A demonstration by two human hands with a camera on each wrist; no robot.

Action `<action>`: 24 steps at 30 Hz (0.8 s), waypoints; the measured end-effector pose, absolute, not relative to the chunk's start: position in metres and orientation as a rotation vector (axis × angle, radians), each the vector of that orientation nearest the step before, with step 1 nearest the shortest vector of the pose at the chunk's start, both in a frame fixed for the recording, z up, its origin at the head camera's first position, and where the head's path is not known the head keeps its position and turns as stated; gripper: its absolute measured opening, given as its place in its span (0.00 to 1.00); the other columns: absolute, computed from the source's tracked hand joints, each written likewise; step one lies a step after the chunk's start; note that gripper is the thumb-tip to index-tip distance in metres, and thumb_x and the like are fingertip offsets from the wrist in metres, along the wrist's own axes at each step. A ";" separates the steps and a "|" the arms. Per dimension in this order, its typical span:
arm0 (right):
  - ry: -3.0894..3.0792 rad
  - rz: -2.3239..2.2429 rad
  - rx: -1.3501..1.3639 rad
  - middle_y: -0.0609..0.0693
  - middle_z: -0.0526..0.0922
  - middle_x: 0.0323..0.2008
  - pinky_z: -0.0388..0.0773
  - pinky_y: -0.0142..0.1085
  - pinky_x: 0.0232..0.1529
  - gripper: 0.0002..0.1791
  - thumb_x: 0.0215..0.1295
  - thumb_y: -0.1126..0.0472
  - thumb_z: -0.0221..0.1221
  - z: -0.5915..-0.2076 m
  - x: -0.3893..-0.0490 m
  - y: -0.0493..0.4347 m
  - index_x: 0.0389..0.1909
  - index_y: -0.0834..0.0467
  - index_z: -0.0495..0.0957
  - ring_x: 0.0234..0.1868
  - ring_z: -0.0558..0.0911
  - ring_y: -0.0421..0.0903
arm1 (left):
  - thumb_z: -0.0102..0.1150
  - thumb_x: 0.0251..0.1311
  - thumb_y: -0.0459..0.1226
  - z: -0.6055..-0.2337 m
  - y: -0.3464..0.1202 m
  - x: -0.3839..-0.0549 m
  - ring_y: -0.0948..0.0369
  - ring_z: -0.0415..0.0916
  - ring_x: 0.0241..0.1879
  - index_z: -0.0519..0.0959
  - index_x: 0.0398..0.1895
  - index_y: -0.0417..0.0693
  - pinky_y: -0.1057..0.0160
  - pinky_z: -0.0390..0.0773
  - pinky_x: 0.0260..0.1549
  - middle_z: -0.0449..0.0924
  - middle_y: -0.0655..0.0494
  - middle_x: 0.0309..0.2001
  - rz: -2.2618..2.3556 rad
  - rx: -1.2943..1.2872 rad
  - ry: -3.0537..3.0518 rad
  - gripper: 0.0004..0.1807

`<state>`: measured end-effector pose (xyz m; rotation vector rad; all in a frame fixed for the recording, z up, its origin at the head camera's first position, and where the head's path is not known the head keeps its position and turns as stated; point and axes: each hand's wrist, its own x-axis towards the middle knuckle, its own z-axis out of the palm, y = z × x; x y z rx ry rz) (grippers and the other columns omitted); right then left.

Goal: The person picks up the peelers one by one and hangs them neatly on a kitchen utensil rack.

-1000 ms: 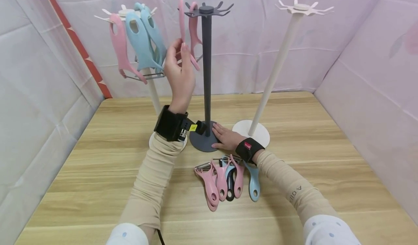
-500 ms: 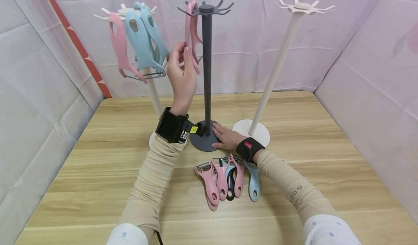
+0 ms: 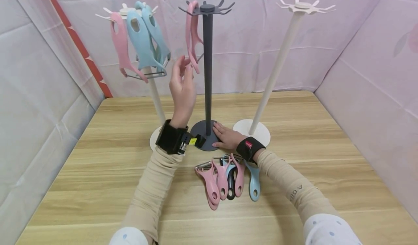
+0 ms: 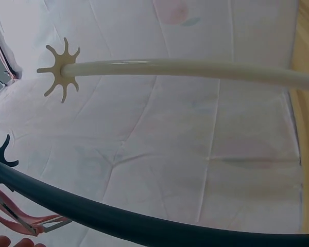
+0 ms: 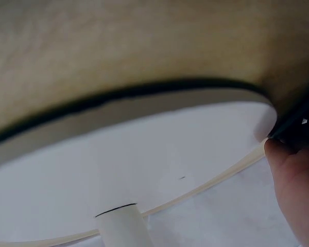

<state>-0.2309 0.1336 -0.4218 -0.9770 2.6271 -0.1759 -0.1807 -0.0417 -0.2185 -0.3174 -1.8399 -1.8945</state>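
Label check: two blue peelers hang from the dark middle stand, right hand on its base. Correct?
Colour's wrong: the two peelers hanging from the dark middle stand are pink, per the head view; the right hand is on the stand's base.

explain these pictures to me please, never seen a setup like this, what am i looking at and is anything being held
There's no machine, just a person's bare left hand and right hand. The widest picture comes from a camera worn on the head, looking forward and down. The others come from wrist cameras: the left shows stands running sideways, the right a round white base close up.

On the wood-grain table are a dark grey hook-topped pole stand and two similar white stands. Peelers with pink, light blue and black handles lie piled in front; pink peelers hang on the grey stand, and more on the left white one.

Nothing appears held: the left hand is beside the grey stand's peelers, the right rests on its base.
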 end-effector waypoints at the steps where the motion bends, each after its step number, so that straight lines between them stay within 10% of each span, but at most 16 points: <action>1: 2.629 -0.180 -0.980 0.63 0.39 0.69 0.47 0.44 0.66 0.43 0.66 0.44 0.47 -0.422 -0.231 0.134 0.68 0.68 0.43 0.69 0.39 0.56 | 0.36 0.68 0.31 -0.221 -0.042 -0.180 0.59 0.64 0.57 0.58 0.63 0.33 0.69 0.65 0.54 0.66 0.43 0.58 -1.895 -0.322 -1.844 0.22; 24: 2.627 -0.173 -0.977 0.64 0.39 0.69 0.47 0.45 0.66 0.42 0.67 0.44 0.46 -0.421 -0.232 0.133 0.68 0.68 0.42 0.69 0.39 0.56 | 0.51 0.60 0.31 -0.321 -0.078 -0.178 0.54 0.73 0.45 0.70 0.54 0.35 0.58 0.75 0.41 0.76 0.43 0.45 -1.637 -0.645 -2.168 0.18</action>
